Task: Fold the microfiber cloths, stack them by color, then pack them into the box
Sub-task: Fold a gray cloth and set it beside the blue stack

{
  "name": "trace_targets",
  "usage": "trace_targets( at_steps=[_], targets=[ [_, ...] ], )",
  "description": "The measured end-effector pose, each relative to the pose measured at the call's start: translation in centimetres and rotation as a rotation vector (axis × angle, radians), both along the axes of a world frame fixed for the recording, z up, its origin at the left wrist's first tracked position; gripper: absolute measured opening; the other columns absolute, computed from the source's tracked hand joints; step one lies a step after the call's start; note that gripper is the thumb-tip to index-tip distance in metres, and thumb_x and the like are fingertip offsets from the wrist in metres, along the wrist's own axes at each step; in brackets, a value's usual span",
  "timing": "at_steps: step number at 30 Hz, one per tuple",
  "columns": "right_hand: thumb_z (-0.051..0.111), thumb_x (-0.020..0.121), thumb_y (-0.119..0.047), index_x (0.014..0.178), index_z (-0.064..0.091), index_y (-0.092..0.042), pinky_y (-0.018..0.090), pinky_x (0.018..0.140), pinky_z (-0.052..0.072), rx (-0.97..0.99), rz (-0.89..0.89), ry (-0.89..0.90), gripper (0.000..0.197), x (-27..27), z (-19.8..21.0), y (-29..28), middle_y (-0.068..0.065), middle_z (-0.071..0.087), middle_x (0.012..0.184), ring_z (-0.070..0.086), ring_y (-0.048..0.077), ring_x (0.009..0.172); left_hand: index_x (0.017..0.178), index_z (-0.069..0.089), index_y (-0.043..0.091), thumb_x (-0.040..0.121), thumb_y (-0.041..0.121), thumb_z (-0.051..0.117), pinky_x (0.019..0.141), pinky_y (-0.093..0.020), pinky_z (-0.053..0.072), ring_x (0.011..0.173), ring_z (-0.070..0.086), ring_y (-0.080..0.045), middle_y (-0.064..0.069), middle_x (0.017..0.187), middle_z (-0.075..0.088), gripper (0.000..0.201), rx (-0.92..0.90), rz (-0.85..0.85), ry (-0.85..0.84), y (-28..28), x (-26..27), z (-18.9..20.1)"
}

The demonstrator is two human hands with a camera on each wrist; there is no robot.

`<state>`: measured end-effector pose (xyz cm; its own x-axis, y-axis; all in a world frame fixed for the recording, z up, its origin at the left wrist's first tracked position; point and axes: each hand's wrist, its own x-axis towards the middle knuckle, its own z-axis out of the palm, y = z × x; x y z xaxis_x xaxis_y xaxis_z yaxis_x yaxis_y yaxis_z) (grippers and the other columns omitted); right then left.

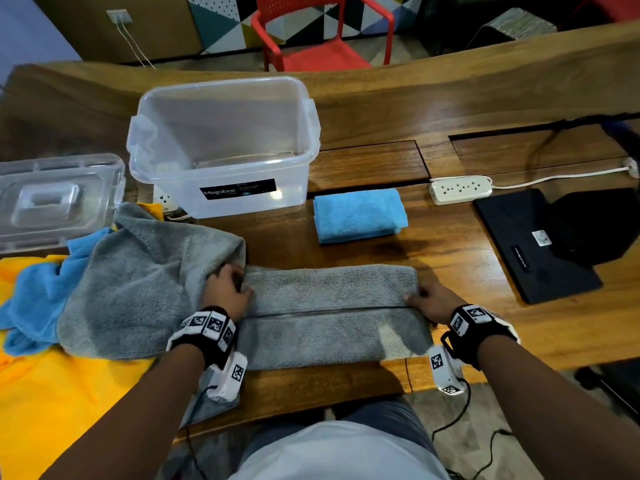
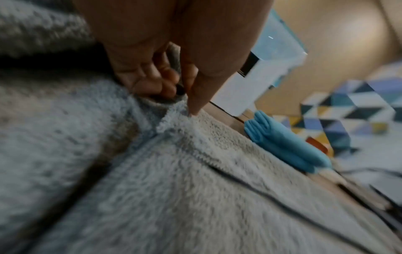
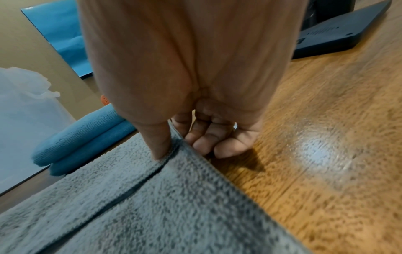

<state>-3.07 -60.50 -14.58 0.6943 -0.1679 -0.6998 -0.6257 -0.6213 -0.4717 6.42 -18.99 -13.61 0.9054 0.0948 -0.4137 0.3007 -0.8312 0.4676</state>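
Observation:
A grey cloth [image 1: 329,313] lies lengthwise at the table's front edge, its far half folded over so two edges meet in a seam along the middle. My left hand [image 1: 232,289] pinches the flap's left corner, thumb [image 2: 191,103] on top and fingers curled beneath. At the opposite corner my right hand [image 1: 420,299] pinches the flap, thumb [image 3: 158,147] pressing the grey cloth [image 3: 130,197] beside the seam. A folded blue cloth [image 1: 360,214] lies behind, next to the open clear box [image 1: 225,147], which looks empty.
Left of me is a heap: another grey cloth [image 1: 145,282], a blue cloth [image 1: 38,292], a yellow cloth [image 1: 52,393]. The box lid [image 1: 59,199] sits at far left. A power strip [image 1: 460,189] and a black laptop [image 1: 533,244] lie to the right.

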Motion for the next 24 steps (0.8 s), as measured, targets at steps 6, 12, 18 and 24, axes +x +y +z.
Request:
trace_targets(
  at_steps=[6, 12, 18, 24],
  targets=[
    [0.068, 0.091, -0.023, 0.102, 0.067, -0.014, 0.046, 0.085, 0.054, 0.099, -0.176, 0.035, 0.014, 0.0, -0.7, -0.6, 0.013, 0.071, 0.105, 0.067, 0.033, 0.096, 0.128, 0.046, 0.018, 0.08, 0.027, 0.076, 0.091, -0.039, 0.048, 0.107, 0.06, -0.028, -0.008, 0.119, 0.061, 0.057, -0.014, -0.091, 0.17, 0.7, -1.7, -0.3],
    [0.067, 0.093, -0.03, 0.103, 0.065, -0.012, 0.038, 0.061, 0.046, 0.031, -0.105, 0.02, 0.02, -0.4, -1.1, -0.7, 0.015, 0.07, 0.093, 0.064, 0.035, 0.075, 0.12, 0.054, 0.016, 0.082, 0.005, 0.072, 0.071, -0.025, 0.039, 0.077, 0.056, -0.015, -0.001, 0.085, 0.063, 0.043, -0.061, 0.038, 0.129, 1.3, -2.5, -0.3],
    [0.066, 0.072, -0.039, 0.096, 0.063, -0.007, 0.037, 0.06, 0.042, 0.025, -0.163, 0.03, 0.041, -0.5, -2.6, -1.3, 0.015, 0.065, 0.08, 0.057, 0.027, 0.066, 0.115, 0.057, 0.014, 0.082, 0.004, 0.07, 0.071, -0.025, 0.039, 0.072, 0.054, -0.013, 0.001, 0.079, 0.061, 0.037, -0.042, 0.01, 0.135, 1.5, -2.4, 0.1],
    [0.069, 0.087, -0.023, 0.088, 0.06, -0.013, 0.038, 0.061, 0.044, 0.001, -0.163, 0.01, 0.013, -0.8, -1.8, -0.9, 0.008, 0.061, 0.073, 0.055, 0.023, 0.063, 0.122, 0.059, 0.017, 0.08, 0.006, 0.066, 0.075, -0.026, 0.043, 0.083, 0.057, -0.018, 0.003, 0.087, 0.064, 0.044, 0.039, -0.072, 0.137, 1.9, -2.4, 0.7]
  ],
)
